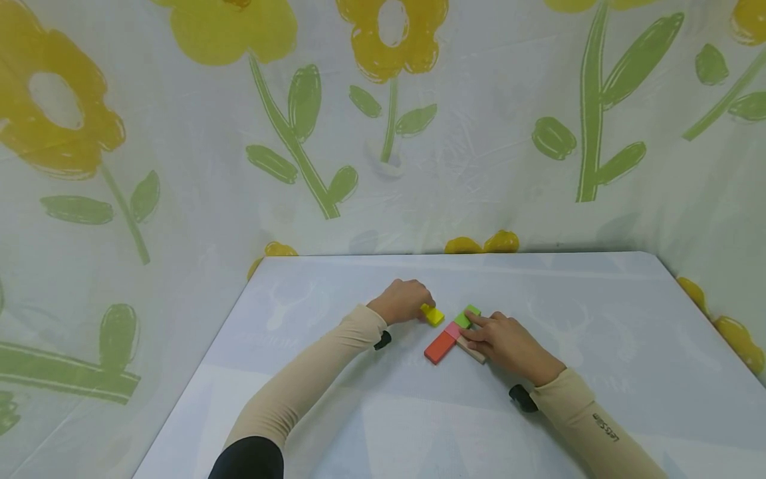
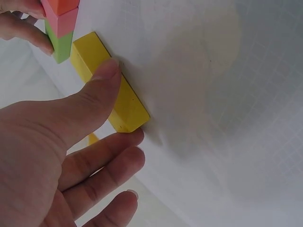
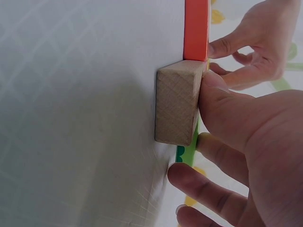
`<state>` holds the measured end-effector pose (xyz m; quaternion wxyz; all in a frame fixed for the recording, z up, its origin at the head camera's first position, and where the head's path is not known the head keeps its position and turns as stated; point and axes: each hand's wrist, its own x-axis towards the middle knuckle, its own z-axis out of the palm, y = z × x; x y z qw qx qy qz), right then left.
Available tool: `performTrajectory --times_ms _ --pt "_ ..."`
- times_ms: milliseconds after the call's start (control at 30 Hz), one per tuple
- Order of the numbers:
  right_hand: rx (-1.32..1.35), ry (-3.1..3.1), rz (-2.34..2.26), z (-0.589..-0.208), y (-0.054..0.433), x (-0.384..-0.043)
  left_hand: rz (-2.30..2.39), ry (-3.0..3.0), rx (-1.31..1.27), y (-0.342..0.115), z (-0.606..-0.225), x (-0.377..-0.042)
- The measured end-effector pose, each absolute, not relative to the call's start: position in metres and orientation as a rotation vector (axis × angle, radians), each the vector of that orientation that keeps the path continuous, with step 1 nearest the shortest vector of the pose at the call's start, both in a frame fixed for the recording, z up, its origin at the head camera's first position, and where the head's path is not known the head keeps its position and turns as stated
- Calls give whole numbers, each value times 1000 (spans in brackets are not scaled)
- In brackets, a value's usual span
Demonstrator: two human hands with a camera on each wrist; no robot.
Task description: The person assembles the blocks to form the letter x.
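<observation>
A small yellow block [image 1: 433, 315] is pinched between the thumb and a finger of my left hand [image 1: 402, 301]. In the left wrist view, the thumb lies across the top of this yellow block [image 2: 130, 101]. To its right, a red block [image 1: 439, 347], a pink block [image 1: 453, 330] and a green block [image 1: 467, 316] stand end to end in a slanting row. A bare wooden block [image 1: 471, 350] branches off beside the pink one. My right hand [image 1: 509, 342] rests extended fingers on the green and pink blocks, its thumb against the wooden block [image 3: 175, 104] in the right wrist view.
The blocks lie on a pale table [image 1: 335, 286] with faint printed shapes. Behind it hangs a white cloth [image 1: 479, 159] with yellow flowers and green stems. Dark wrist cameras [image 1: 523, 398] sit beneath the beige sleeves.
</observation>
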<state>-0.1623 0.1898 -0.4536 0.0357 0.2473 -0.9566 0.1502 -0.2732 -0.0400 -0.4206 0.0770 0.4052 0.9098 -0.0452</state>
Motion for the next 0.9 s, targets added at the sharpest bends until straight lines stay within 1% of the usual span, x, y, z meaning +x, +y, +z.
performTrajectory --times_ms 667,900 --pt "763 -2953 441 -453 189 -164 -148 2708 1223 -35 -421 -271" --pt "764 -2947 475 -454 190 -164 -190 2720 1262 -34 -421 -268"
